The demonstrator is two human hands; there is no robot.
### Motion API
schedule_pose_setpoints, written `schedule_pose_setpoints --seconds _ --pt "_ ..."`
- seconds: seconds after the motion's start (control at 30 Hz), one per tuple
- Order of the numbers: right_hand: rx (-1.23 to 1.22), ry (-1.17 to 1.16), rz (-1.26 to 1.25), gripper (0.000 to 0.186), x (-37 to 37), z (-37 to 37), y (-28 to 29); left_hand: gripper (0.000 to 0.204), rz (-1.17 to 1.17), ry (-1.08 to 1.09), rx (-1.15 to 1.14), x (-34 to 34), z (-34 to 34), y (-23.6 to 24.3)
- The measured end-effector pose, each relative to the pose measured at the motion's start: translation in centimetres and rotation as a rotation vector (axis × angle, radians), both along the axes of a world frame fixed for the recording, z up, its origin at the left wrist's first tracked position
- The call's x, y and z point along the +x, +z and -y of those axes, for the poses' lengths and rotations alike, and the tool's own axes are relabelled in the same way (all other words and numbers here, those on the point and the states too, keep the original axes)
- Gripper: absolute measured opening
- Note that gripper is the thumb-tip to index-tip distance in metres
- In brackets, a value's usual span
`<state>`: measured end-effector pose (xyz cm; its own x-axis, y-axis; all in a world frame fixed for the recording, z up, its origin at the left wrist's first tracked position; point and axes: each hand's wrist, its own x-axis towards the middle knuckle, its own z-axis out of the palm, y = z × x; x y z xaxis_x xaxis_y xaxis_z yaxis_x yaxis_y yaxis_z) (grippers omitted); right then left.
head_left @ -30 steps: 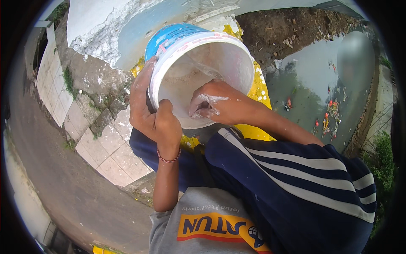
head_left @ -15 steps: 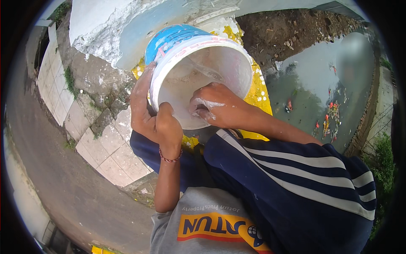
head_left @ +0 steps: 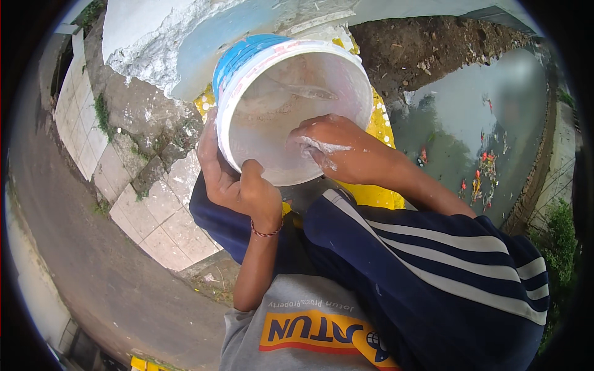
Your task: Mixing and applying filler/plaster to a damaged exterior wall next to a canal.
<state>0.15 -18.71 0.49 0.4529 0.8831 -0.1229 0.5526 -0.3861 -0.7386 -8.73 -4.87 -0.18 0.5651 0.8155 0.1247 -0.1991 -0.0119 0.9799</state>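
Note:
A blue and white plastic bucket is tipped with its mouth facing me, its inside coated with whitish residue. My left hand is closed round the near left of the rim, thumb on the inner side and fingers along the outside. My right hand reaches into the mouth from the right, with its fingers curled near the lower inner wall. White paste smears its knuckles and thumb. Whatever those fingers hold, if anything, is hidden. Deeper inside, a pale streak of residue marks the wall.
Under the bucket is a yellow ledge with white spots. A broken plastered wall stands behind it. To the right lies murky water with floating litter and a soil bank. Cracked tiles and a road run along the left.
The bucket's mouth has shifted slightly right and turned a little. My left hand has moved right with the rim. My right hand has slid right along the inner wall, still curled.

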Motion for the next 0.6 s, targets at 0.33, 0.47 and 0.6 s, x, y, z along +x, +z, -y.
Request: schedule_pose_setpoints --seconds 0.33,0.47,0.6 --pt "-0.119 -0.017 0.412 0.028 0.9 0.5 2.8 0.074 0.045 0.114 -0.092 0.2 2.4 -0.3" --pt "-0.057 0.062 0.572 0.029 1.5 0.8 2.9 0.073 0.136 0.080 0.067 0.6 0.5 -0.5" --pt "0.036 0.164 0.556 0.050 2.1 2.0 1.7 0.059 0.016 -0.234 0.447 3.1 -5.5 2.6"
